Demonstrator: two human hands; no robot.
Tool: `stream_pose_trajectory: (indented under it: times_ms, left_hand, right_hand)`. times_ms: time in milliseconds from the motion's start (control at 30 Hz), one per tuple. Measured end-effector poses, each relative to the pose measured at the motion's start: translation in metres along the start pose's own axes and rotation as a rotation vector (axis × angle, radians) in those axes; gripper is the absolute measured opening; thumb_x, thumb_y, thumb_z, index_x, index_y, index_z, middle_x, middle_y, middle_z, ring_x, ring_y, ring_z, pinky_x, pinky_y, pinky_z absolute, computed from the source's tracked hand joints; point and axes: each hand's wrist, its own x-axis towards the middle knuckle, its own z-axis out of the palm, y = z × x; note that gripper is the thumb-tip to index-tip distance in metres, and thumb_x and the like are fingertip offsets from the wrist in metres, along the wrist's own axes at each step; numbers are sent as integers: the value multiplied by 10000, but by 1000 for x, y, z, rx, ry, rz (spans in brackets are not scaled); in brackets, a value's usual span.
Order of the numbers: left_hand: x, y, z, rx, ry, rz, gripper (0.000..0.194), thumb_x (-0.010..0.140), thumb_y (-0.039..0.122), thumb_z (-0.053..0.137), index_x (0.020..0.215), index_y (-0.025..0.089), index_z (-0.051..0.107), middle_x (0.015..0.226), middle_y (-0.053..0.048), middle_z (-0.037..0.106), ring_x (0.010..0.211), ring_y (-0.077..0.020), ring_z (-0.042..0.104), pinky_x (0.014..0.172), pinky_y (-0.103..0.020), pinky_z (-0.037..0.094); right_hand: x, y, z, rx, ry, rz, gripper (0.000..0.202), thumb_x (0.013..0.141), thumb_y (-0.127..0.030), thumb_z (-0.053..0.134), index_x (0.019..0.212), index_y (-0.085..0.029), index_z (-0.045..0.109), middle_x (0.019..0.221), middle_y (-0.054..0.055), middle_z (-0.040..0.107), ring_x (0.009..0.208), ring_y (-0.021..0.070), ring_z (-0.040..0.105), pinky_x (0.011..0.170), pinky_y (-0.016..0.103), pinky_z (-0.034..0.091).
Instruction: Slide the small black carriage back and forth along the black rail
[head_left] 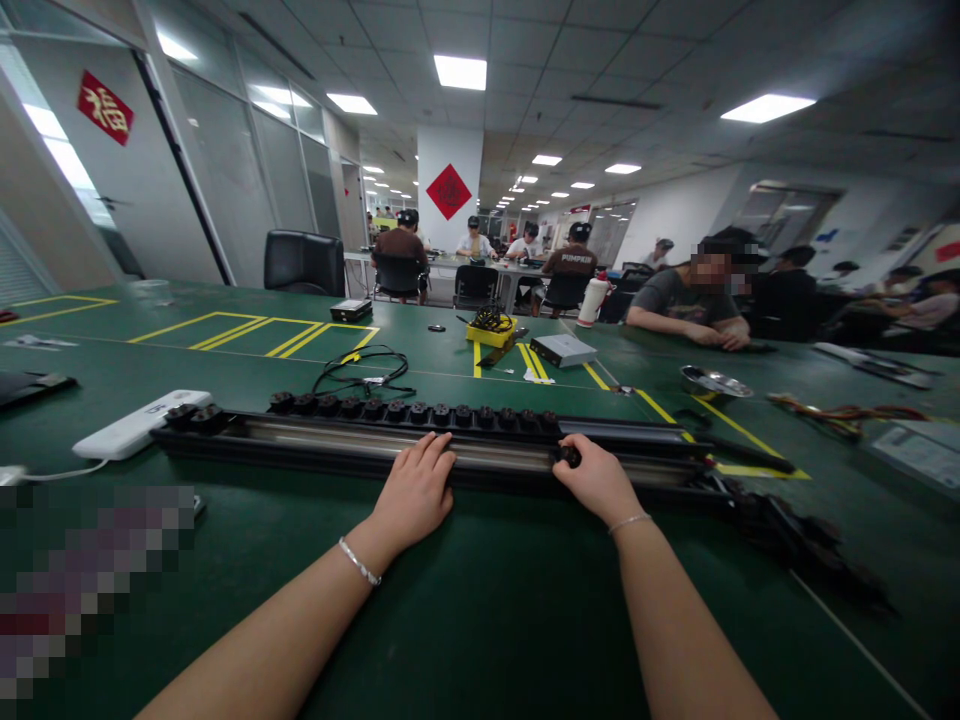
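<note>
Small round black module point(569, 456), pinched by the right hand point(600, 482), is right of centre over the long black silver-channelled rail point(499, 459); the left hand point(417, 488), fingers extended, touches the rail; uneven pressure could tilt the module.

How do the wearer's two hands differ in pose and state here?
The left hand lays its fingers across the long black rail, while the right hand pinches a small black part at its fingertips.
The left wrist's bracelet looks thicker than the right wrist's bracelet.
Both hands are at the rail, backs mostly facing the camera.
</note>
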Motion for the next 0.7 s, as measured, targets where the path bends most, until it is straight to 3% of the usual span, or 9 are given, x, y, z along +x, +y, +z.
stream_pose_trajectory:
  times_ms: [233,467,700]
  left_hand:
    - [0,1,-1,8,-5,-2,399,730,198,509,1127,209,532,1391,-75,427,1293,-253,343,996,-418,355]
    - [1,1,-1,17,-6,2,385,739,199,497,1122,206,530,1393,-76,425,1296,-257,338,988,-421,358]
    - [0,0,-1,9,1,2,393,727,199,510,1119,206,538,1390,-81,428,1293,-261,346,986,-427,362]
  right_hand:
    - [-1,0,4,-54,32,23,216,743,-306,508,933,-218,563,886,41,619,793,181,550,627,258,352]
    - [-2,-4,7,-228,196,-39,143,724,-314,531,808,-205,569,913,66,562,892,216,490,736,309,358]
    - [-1,-5,8,-188,119,10,116,740,-313,505,798,-215,528,823,33,541,800,188,486,663,288,345]
